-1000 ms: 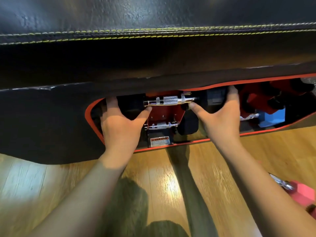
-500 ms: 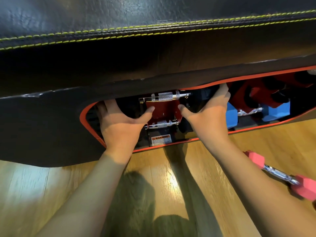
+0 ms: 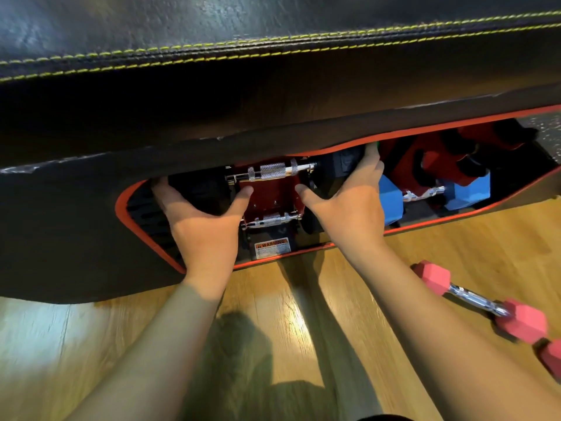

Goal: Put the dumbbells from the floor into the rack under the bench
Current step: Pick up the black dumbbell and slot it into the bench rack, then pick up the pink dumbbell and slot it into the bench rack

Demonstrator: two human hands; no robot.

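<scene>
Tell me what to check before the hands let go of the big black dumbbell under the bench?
1. Left hand grips one end of the black dumbbell: ok.
2. Right hand grips the other end: ok.
3. Dumbbell fully seated in the red rack: cannot tell, the bench pad hides the supports.
4. Fingers clear of pinch spots: cannot tell, the fingertips are hidden.
5. Blue dumbbell already stored beside it: ok.
6. All dumbbells off the floor: not ok, a pink dumbbell lies there.
</scene>
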